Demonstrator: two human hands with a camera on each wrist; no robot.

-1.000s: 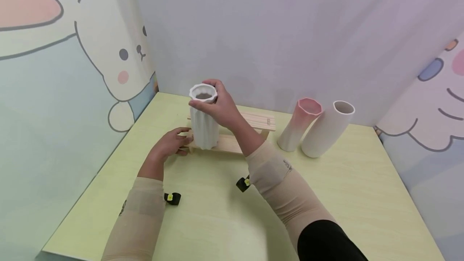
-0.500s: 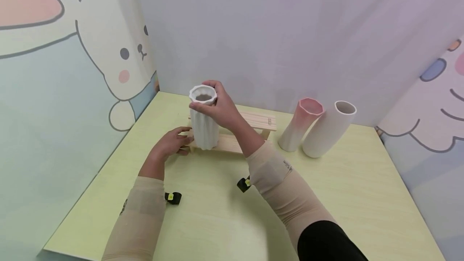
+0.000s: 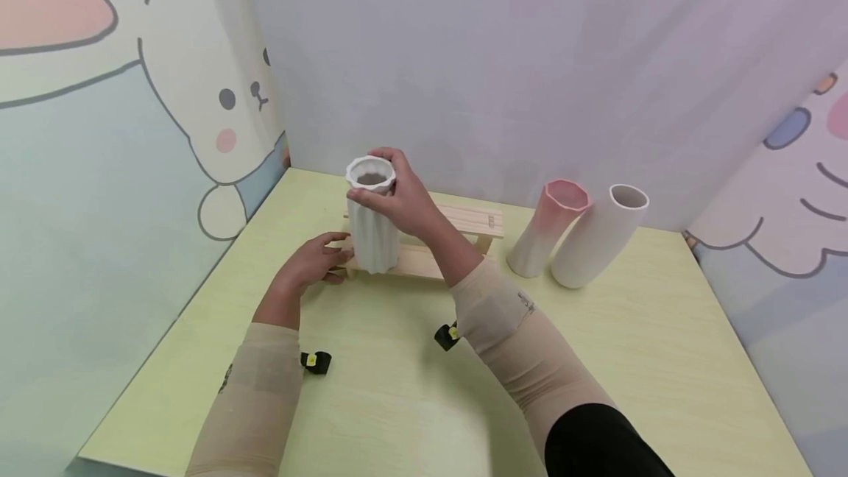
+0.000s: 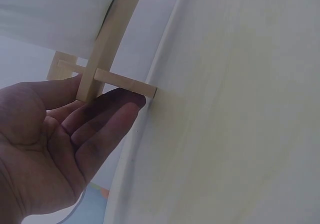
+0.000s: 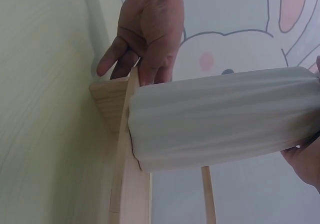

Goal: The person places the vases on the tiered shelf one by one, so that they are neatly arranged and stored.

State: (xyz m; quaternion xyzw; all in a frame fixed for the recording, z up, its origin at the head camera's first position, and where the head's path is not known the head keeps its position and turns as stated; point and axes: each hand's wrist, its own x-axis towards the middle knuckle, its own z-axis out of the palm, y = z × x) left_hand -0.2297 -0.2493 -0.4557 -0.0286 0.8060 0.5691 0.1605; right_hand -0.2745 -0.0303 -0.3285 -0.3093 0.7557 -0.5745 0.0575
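Note:
A white fluted vase [image 3: 374,234] stands upright at the left end of the lower board of a small two-step wooden shelf [image 3: 424,262]. My right hand [image 3: 412,201] grips it near the scalloped rim, thumb in front and fingers behind. With my left hand [image 3: 310,265] I hold the shelf's left end. In the left wrist view the left hand [image 4: 50,144] has its thumb on one side of the board end [image 4: 92,87] and the other fingers curled on the opposite side. The right wrist view shows the vase's base [image 5: 142,129] resting against the board.
To the right of the shelf stand a pink-and-white vase [image 3: 543,230] and a tall white vase [image 3: 599,238], both on the pale yellow table [image 3: 629,359]. A plain curtain [image 3: 497,72] hangs behind, and a rabbit-printed wall [image 3: 132,190] borders the left side.

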